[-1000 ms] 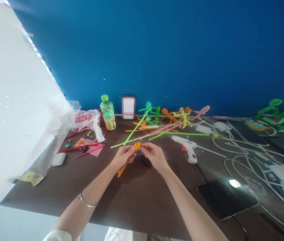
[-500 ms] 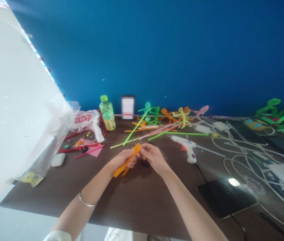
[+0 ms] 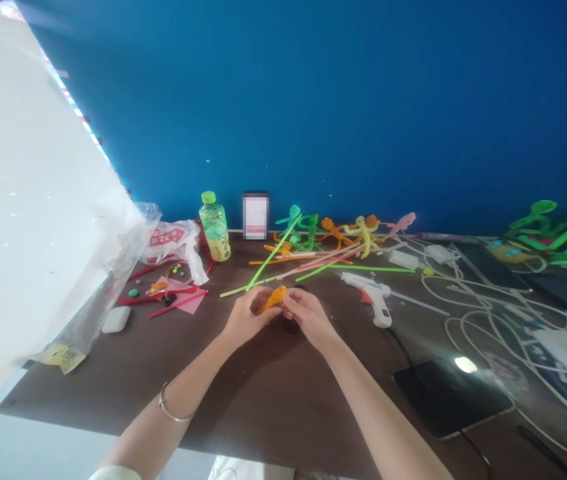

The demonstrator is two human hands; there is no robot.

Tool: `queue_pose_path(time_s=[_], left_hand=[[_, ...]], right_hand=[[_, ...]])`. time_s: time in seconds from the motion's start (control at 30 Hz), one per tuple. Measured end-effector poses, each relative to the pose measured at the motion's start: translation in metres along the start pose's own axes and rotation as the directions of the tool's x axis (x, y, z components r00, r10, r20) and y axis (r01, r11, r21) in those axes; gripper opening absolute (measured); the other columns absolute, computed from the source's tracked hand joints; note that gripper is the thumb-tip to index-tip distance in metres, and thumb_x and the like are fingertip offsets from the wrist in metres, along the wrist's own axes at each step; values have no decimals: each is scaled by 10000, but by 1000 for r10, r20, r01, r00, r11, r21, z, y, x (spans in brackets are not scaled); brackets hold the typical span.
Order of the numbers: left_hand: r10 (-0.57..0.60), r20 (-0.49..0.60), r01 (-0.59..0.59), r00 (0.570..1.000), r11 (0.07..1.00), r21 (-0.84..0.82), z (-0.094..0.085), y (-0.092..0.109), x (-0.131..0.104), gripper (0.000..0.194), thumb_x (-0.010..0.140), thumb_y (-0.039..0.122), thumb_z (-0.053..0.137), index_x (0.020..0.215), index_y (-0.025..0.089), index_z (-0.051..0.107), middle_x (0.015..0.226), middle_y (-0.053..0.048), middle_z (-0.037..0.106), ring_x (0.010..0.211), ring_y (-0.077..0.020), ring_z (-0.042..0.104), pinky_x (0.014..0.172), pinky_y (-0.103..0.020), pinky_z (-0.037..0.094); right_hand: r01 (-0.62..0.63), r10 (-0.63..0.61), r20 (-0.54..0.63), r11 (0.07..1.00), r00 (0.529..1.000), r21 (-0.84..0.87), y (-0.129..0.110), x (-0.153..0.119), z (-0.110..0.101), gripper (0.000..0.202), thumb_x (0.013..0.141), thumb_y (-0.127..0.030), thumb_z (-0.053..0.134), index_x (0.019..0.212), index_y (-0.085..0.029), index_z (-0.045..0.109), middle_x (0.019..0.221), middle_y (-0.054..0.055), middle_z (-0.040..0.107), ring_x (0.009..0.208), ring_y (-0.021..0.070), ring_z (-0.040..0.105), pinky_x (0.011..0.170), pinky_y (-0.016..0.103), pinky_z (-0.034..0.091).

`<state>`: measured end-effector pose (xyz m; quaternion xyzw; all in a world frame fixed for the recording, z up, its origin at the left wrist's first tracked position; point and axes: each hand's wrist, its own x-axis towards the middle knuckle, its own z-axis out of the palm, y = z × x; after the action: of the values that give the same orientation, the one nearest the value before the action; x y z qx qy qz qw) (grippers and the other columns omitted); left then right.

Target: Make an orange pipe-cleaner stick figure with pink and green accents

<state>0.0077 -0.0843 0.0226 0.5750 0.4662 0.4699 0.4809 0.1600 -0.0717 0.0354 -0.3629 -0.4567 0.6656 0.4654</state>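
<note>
Both hands meet over the middle of the dark table, around a twisted orange pipe cleaner piece [image 3: 276, 297]. My left hand [image 3: 247, 319] is closed round its lower part, the back of the hand turned up and covering most of it. My right hand [image 3: 307, 316] pinches the rounded end with thumb and fingertips. Just beyond the hands lie loose green pipe cleaners [image 3: 273, 252] and pink ones [image 3: 321, 261]. Several pipe cleaner figures, among them a yellow one [image 3: 365, 235], stand along the wall.
A white glue gun [image 3: 376, 299] lies right of my hands, near tangled white cables [image 3: 451, 320] and a black tablet [image 3: 451, 400]. At the back stand a green-capped bottle [image 3: 216, 230] and a phone [image 3: 256, 217]. Left are a plastic bag [image 3: 176, 243], pink paper [image 3: 191, 300] and a white case [image 3: 116, 320].
My left hand has turned over, hiding the orange strands that stuck out below it toward me. My right hand stays at the rounded end, slightly shifted.
</note>
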Motion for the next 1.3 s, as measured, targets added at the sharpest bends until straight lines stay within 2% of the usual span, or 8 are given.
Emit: queue_pose_path(time_s=[0.13, 0.27, 0.43, 0.53, 0.73, 0.9, 1.03, 1.3], left_hand=[[252, -14, -230, 968, 904, 360, -3, 2, -3, 225, 769, 344, 545, 877, 166, 628, 768, -54, 627, 652, -146, 549, 603, -243, 406], [264, -33, -228, 964, 884, 409, -5, 6, -2, 271, 823, 341, 457, 808, 156, 655, 684, -49, 628, 593, -141, 533, 581, -235, 383], [100, -121, -71, 988, 972, 225, 0, 5, -2, 304, 803, 396, 478, 812, 144, 647, 615, -22, 608, 503, -116, 499, 501, -216, 364], [-1, -110, 10, 994, 997, 77, 3, 3, -2, 348, 784, 438, 488, 812, 122, 633, 588, -9, 576, 424, -81, 431, 418, -202, 319], [-58, -5, 58, 998, 994, -96, 3, 0, 1, 384, 768, 477, 494, 760, 106, 592, 551, 12, 521, 357, -36, 364, 362, -186, 248], [-120, 135, 138, 983, 982, -132, 0, -4, 3, 441, 772, 519, 460, 589, 123, 524, 422, 31, 435, 333, -47, 355, 357, -191, 220], [-150, 182, 180, 972, 969, -166, 0, -4, 3, 451, 771, 524, 460, 584, 118, 523, 416, 25, 432, 336, -48, 351, 362, -194, 219], [-238, 343, 366, 909, 849, -382, 1, 3, 3, 417, 727, 509, 536, 682, 95, 553, 484, 15, 479, 325, -38, 348, 353, -195, 244]], right_hand=[[13, -16, -70, 999, 997, -40, 1, 0, 3, 266, 655, -399, 684, 674, -162, 564, 543, -38, 487, 476, 68, 382, 479, 227, 285], [33, -44, -128, 996, 991, -81, 0, -1, 4, 251, 657, -377, 684, 751, -158, 604, 623, -5, 578, 510, 77, 446, 520, 236, 355], [36, -39, -107, 999, 994, -34, 1, -1, 3, 238, 651, -336, 694, 784, -176, 578, 661, -2, 624, 534, 87, 511, 557, 246, 406], [30, -28, -100, 999, 995, 23, 2, 0, 3, 257, 643, -305, 705, 809, -191, 544, 654, -14, 630, 529, 87, 521, 546, 241, 409], [5, -10, -94, 999, 995, -48, 0, 0, 1, 309, 646, -322, 699, 891, -167, 592, 718, 13, 644, 517, 79, 504, 542, 249, 411], [44, -50, -61, 994, 997, -96, -4, -2, 1, 264, 646, -344, 696, 816, -174, 589, 665, -2, 625, 504, 83, 497, 535, 256, 412], [66, -73, -44, 989, 996, -128, -7, -3, 0, 233, 641, -331, 704, 759, -176, 576, 648, -18, 602, 531, 87, 508, 543, 247, 409], [45, -44, -25, 999, 999, 23, 0, -3, 1, 248, 642, -338, 711, 722, -170, 547, 688, -8, 603, 570, 87, 527, 552, 237, 419]])
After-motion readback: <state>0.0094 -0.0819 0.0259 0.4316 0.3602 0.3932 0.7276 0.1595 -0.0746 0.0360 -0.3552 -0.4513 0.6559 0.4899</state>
